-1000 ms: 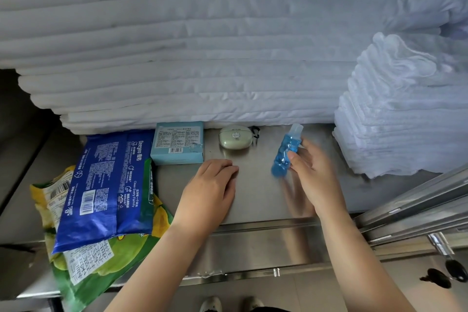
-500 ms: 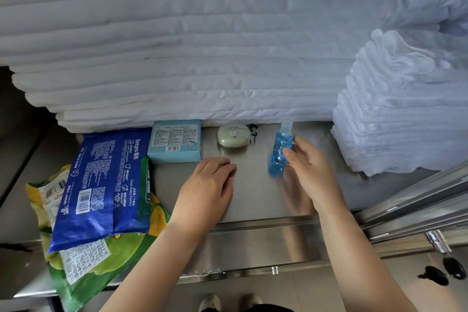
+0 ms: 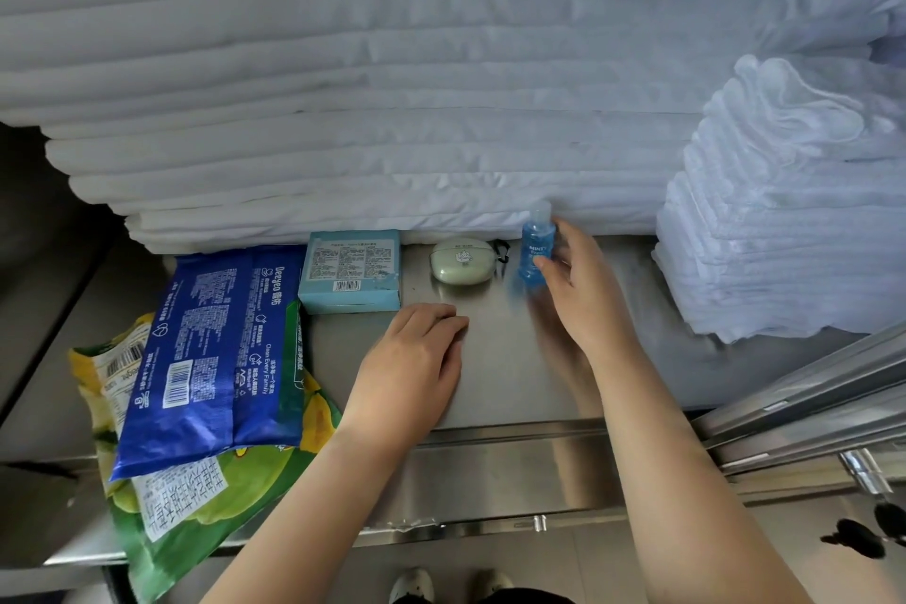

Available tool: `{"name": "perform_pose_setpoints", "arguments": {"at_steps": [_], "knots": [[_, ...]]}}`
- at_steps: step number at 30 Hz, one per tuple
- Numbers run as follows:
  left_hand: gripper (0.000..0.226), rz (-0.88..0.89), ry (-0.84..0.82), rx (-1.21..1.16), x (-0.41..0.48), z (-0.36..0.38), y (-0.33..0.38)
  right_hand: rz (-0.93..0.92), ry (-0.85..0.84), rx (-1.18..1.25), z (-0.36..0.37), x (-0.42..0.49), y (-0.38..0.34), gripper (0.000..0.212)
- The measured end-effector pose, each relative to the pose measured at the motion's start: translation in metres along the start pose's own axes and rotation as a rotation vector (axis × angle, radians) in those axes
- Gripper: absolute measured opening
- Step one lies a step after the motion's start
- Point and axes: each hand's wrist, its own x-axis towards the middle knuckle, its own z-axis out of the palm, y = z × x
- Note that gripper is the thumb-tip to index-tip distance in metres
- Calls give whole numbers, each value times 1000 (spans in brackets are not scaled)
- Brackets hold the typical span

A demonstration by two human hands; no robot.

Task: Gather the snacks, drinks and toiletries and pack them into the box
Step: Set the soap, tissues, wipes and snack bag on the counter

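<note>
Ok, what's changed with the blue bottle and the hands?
The right hand, still gripping the small clear bottle of blue liquid, has swung it from tilted to upright and carried it back toward the stacked white linen. The left hand stays flat on the steel shelf; the blue plastic pack, pale blue box and green oval case lie unmoved.

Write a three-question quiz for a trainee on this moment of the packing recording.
1. True or false: the left hand grips the blue bottle.
2. Multiple choice: the blue bottle held by the right hand is A) upright, B) lying flat, C) upside down.
3. Fill in: the blue wipes pack lies on top of the ____ snack bag.
Key: 1 false, it rests on the steel counter; 2 A; 3 green.
</note>
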Motion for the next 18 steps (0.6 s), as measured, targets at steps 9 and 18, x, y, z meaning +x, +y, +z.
{"name": "perform_pose_setpoints", "arguments": {"at_steps": [9,18], "knots": [[22,4,4,-3,0,2,-1,8,69,-56,-4,-10,1,46],[23,-3,0,-15,-1,0,0,57,73,-143,3,8,-5,30]]}}
